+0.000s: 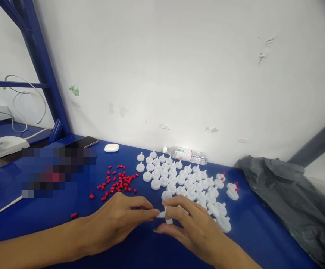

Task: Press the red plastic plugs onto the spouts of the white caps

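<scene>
My right hand is closed around a white nozzle cap, its narrow spout pointing left. My left hand pinches at the tip of that spout. A trace of red shows under its fingertips, which looks like one of the small red caps, mostly hidden by the fingers. Just beyond my right hand, several white nozzle caps stand in a wide group, most with spouts up. Past my left hand lies a loose scatter of small red caps. At the group's right end, a few nozzle caps have red tips on their spouts.
A clear plastic bottle lies against the wall behind the white caps. A white earbud case and a phone rest at the back left. Dark plastic sheeting covers the right side. One red cap lies apart, near my left forearm.
</scene>
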`<state>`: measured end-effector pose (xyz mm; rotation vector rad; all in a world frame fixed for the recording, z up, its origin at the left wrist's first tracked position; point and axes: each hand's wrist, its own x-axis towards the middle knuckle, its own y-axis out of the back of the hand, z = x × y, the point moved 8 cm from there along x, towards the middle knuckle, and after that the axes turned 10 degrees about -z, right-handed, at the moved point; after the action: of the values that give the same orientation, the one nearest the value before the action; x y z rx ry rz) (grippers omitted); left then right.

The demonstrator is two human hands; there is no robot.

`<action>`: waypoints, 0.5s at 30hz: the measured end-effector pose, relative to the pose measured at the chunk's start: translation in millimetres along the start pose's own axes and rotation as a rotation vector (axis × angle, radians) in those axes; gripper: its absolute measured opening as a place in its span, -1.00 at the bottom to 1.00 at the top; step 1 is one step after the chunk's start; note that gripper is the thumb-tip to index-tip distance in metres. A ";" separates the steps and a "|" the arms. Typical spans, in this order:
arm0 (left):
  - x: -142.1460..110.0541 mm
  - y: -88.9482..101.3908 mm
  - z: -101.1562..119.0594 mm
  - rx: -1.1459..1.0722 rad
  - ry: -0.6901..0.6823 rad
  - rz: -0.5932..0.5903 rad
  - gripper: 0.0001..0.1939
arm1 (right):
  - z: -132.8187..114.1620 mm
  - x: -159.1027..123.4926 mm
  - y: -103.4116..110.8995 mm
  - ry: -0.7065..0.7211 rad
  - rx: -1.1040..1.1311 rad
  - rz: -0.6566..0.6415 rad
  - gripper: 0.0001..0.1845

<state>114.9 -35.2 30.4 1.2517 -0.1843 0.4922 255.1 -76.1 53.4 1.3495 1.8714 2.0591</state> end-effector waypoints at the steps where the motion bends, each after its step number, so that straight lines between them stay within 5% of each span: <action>1: 0.4 0.1 -0.3 -0.012 -0.001 0.002 -0.66 | -1.3 0.0 -0.7 0.006 0.000 0.004 -0.79; 15: -6.7 -10.2 8.9 0.045 -0.085 -0.025 -0.69 | -11.3 -7.7 -5.9 0.113 0.163 0.036 -0.94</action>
<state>114.7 -47.6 21.7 1.3182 -0.2297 0.4239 250.1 -87.7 45.5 1.3358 2.1186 2.0804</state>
